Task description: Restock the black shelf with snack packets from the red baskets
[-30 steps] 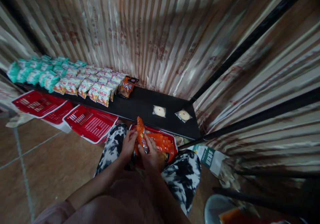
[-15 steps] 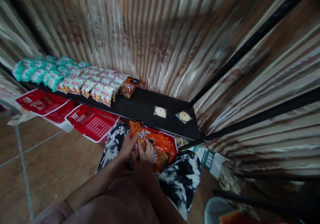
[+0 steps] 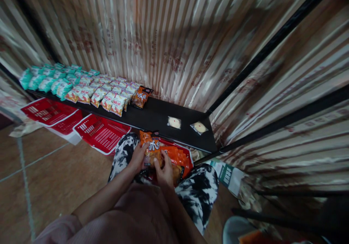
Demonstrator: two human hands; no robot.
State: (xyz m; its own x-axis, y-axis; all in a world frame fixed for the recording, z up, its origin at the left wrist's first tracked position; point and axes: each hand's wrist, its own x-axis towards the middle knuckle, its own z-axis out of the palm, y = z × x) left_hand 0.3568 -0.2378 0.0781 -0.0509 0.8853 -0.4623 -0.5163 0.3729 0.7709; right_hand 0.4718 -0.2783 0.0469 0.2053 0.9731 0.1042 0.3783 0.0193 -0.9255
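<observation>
An orange snack bag [image 3: 153, 150] with dark ends is held between my two hands, above my lap. My left hand [image 3: 139, 156] grips its left edge, with the thumb on the printed front. On the lower right side, my right hand [image 3: 165, 169] holds the same bag, thumb against its face. Just beyond and to the right, more orange bags [image 3: 178, 156] fill a red basket [image 3: 188, 150] between my knees. The undersides of my fingers are hidden by the bag.
A black shelf [image 3: 152, 118] carries rows of teal bags [image 3: 45, 84], white-and-orange bags [image 3: 109, 98], one orange-brown bag [image 3: 141, 96] and two clear-wrapped pale round cakes [image 3: 174, 122]. Red baskets [image 3: 102, 133] lie below. Black poles [image 3: 253, 138] cross at right before a striped curtain [image 3: 174, 40].
My right hand has shifted right and down to the bag's side, so more of its front shows. The bag sits flatter between both hands. The view has moved slightly.
</observation>
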